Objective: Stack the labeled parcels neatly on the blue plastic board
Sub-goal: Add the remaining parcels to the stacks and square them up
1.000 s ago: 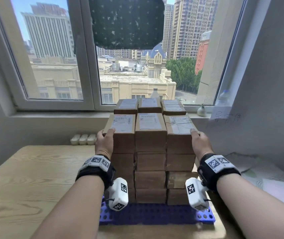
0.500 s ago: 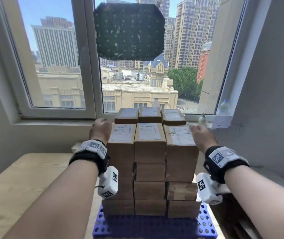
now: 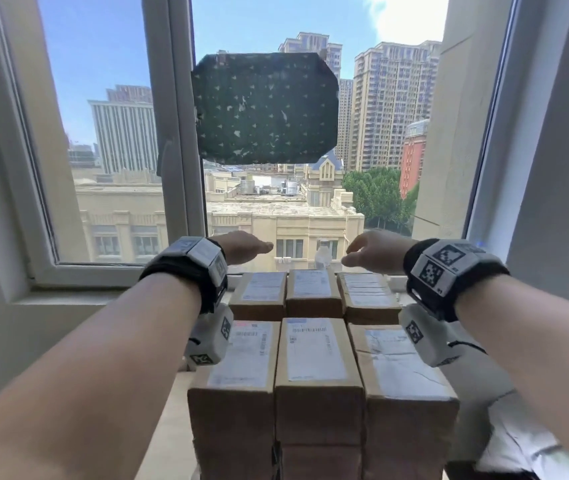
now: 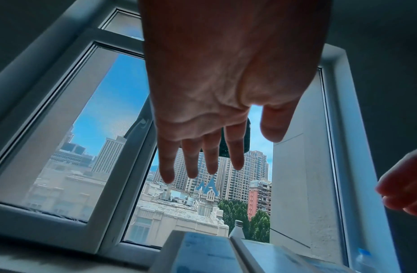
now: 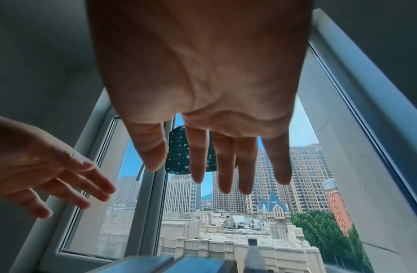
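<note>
Brown cardboard parcels with white labels stand in a tall stack (image 3: 317, 368), two rows of three across at the top. The far row (image 3: 312, 292) sits a little lower, by the window sill. My left hand (image 3: 246, 249) hovers above the far left parcel, fingers straight, holding nothing. My right hand (image 3: 371, 251) hovers above the far right parcel, fingers relaxed and empty. Both wrist views show spread fingers (image 4: 191, 162) (image 5: 224, 171) against the window, with parcel tops (image 4: 207, 254) (image 5: 156, 264) just below. The blue board is out of view.
The window (image 3: 262, 133) with a dark patterned patch (image 3: 265, 107) is right behind the stack. A small white bottle (image 3: 323, 256) stands on the sill behind the far row. A grey wall (image 3: 560, 168) closes in on the right. White cloth (image 3: 518, 438) lies lower right.
Both hands have left the sides of the top front parcels and risen above the far row. The head view has moved up and closer, so the table and blue board have dropped out of view.
</note>
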The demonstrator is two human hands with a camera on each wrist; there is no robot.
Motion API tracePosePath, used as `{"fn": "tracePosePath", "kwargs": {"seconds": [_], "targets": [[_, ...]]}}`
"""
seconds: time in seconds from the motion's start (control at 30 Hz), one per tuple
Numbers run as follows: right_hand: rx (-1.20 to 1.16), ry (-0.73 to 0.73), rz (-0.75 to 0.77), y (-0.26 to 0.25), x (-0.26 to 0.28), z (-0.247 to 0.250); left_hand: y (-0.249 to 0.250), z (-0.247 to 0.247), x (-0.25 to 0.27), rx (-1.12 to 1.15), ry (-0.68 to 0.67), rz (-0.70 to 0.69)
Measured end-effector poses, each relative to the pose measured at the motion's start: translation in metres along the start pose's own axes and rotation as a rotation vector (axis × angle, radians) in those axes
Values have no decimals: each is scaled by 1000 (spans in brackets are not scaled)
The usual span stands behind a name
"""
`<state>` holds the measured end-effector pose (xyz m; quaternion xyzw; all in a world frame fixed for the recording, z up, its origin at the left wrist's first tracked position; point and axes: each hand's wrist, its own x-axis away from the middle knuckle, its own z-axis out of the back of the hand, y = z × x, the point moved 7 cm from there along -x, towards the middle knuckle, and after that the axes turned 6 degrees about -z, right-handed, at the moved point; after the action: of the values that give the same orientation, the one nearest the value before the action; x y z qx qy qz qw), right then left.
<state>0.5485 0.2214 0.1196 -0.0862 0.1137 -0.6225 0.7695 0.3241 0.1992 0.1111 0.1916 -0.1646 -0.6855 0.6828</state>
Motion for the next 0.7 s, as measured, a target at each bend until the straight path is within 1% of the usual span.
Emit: {"fn": "tracePosePath", "kwargs": {"seconds": [0.07,0.13,0.2,0.33,0.4,0.53,0.6,0.7], "targets": [[52,-32,1,-11,-33,-1,-10,7,-30,7,-9,4],[125,-81,-24,-21,-66,-6,-17,11,-61,89,-42,22],[199,-116,-30,-33,-99,-14,-22,9,-91,134,-126,32],[277,-196,-5,-50,-152,-46,-31,-12,-140,77,-322,42],[324,-250,-40,-48,-172,-69,-34,-26,-155,46,-403,39],[355,-334,-101,-40,-200,-98,-48,-58,-181,65,-564,92],[366,-380,-125,-39,-204,-105,-57,-69,-187,67,-634,144],[348,-447,-164,-38,-202,-113,-64,-79,-185,5,-768,201]]}}
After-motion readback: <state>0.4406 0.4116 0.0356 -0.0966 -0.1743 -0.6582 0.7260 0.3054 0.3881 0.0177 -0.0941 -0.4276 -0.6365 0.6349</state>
